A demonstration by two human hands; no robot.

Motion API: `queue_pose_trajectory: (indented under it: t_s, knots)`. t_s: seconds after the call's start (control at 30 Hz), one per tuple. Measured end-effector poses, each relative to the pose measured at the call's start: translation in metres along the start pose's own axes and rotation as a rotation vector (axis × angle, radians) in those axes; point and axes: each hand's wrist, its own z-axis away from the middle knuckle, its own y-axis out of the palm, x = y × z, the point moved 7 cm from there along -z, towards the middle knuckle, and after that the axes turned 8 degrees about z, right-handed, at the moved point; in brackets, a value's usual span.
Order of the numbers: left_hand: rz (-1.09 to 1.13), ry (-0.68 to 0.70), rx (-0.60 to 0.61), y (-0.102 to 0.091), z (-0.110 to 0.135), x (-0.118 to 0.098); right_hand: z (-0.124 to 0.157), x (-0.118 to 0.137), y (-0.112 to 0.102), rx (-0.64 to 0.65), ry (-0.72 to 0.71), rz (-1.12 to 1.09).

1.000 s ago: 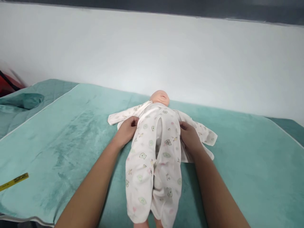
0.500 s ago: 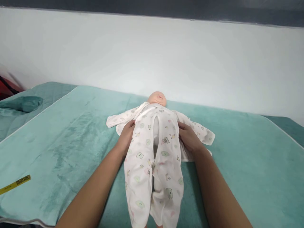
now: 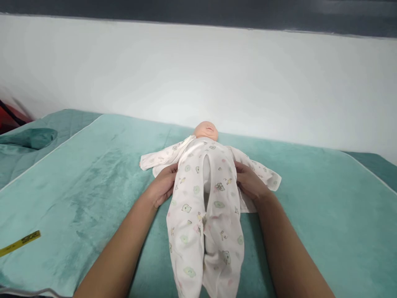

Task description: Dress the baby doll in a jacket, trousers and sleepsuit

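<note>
A baby doll (image 3: 206, 130) lies on its back on a teal blanket (image 3: 93, 182), head away from me. It wears a white printed sleepsuit (image 3: 204, 207) whose front gapes open down the middle. My left hand (image 3: 163, 186) grips the suit's left side at the doll's waist, fingers curled into the fabric. On the other side my right hand (image 3: 249, 182) holds the suit the same way. Both empty sleeves spread outward on the blanket.
A yellow measuring tape (image 3: 20, 243) lies near the blanket's front left edge. A folded teal cloth (image 3: 27, 138) sits at the far left. A white wall (image 3: 198, 78) runs behind the bed.
Both hands slid slightly along the doll's sides while keeping hold of the suit. The suit's legs shifted a little to the right and toward me.
</note>
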Motion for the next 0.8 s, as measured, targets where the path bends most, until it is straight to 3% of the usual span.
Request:
queue_pose_trajectory:
  t_s: [0.1,0.37,0.63,0.8]
  knots:
    - [-0.003,0.001,0.051,0.003,0.004,-0.003,-0.001,-0.002,0.0,-0.013,0.009,0.011]
    - [-0.09,0.023,0.013,0.008,0.015,-0.008,0.0,-0.009,-0.006,-0.098,0.068,0.168]
    - [-0.148,0.082,-0.046,0.01,0.023,-0.015,0.005,-0.007,0.001,0.023,0.076,0.172]
    - [-0.109,0.011,-0.048,0.007,0.02,-0.007,0.004,-0.001,0.004,0.101,0.001,0.299]
